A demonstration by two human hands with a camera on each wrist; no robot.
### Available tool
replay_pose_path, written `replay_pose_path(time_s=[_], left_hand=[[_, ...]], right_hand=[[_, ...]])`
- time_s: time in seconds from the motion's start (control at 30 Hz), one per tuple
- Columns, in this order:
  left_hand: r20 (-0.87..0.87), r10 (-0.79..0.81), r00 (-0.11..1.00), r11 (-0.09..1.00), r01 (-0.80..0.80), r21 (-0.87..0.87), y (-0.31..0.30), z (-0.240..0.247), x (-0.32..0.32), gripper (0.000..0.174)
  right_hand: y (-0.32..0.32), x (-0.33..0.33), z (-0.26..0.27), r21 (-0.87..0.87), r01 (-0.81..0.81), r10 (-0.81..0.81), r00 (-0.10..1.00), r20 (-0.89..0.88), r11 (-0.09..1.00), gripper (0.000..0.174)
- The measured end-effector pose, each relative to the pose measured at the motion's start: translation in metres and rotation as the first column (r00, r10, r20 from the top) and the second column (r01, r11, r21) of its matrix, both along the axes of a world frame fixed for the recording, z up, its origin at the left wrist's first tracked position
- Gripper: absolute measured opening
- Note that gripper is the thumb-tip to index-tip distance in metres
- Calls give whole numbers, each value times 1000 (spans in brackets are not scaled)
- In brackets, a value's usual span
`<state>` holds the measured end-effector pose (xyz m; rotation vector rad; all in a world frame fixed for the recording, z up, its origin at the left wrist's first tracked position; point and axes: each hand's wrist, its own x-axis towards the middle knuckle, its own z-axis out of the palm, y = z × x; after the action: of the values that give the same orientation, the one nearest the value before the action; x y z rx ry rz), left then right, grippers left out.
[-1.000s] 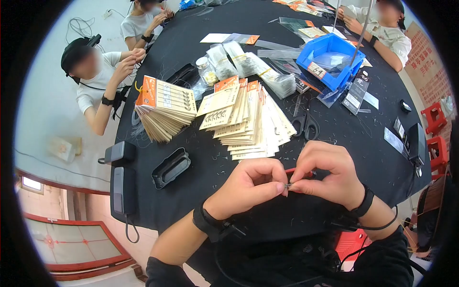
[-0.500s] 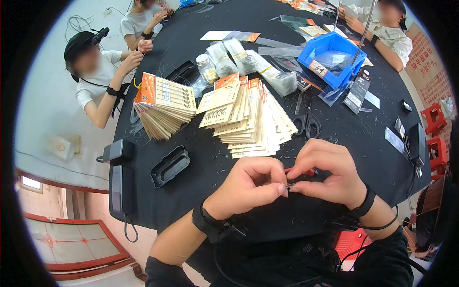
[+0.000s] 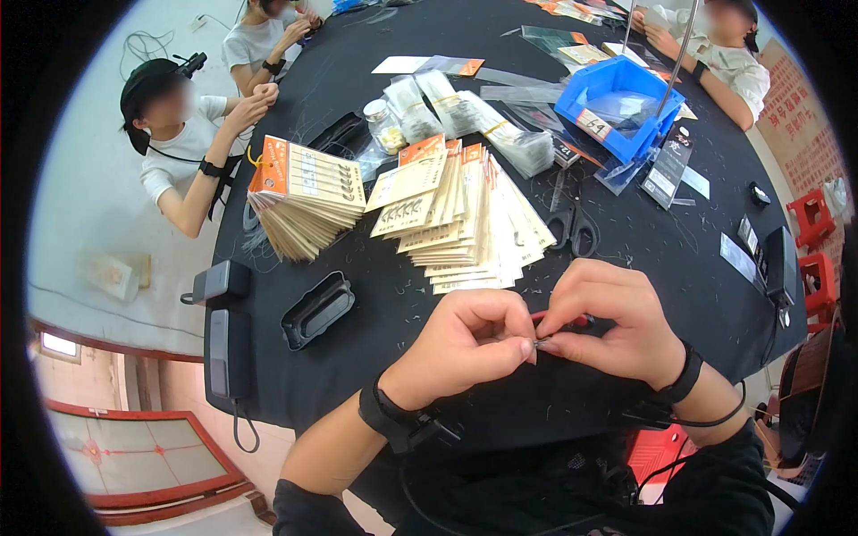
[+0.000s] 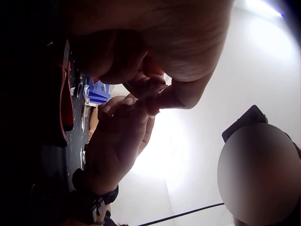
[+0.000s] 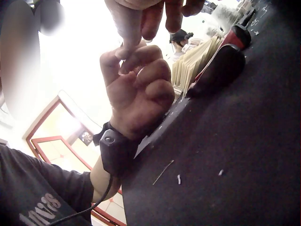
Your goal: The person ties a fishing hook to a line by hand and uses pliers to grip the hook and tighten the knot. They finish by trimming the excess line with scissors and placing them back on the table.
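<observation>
Close to the near side of the black table, my left hand and right hand meet fingertip to fingertip. Between thumb and index finger, each pinches the same tiny, dark, shiny piece; the fingertips hide most of it, and I cannot tell its kind. In the right wrist view the left hand has its other fingers curled into the palm. Just beyond the fingertips lies a tool with red-and-black handles, partly covered by the right hand. The handles also show in the left wrist view.
Ahead lie a fanned stack of hook cards and another bundle of cards. Black scissors lie to their right, a blue bin farther back. A black tray sits left. Other people sit around the table.
Both hands stay where they were, with slight shifts of the fingertips around the tiny piece. At the far left, another person's hands have come closer together.
</observation>
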<state>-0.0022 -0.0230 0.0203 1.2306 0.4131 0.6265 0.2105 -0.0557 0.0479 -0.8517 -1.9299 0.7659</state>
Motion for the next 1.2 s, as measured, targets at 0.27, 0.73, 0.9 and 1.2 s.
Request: replay_pose_path(time_s=[0.27,0.73,0.9,1.2], left_hand=[[-7,-10,1000,1000,10,7,0,0,0,4],[3,46,999,999,-46,4,1,-1,0,4],[-24,114,993,994,-114,6,3,-2,0,4],[1,309,951,950,-309,-53,6,4,3,6]], right_hand=[[1,1,2,16,-13,13,1000,14,1000,19],[5,3,0,5,-27,27,999,32,1000,23],[15,21,5,-53,42,-40,998,52,998,33],[29,36,-11,74,585,-588,787,190,807,15]])
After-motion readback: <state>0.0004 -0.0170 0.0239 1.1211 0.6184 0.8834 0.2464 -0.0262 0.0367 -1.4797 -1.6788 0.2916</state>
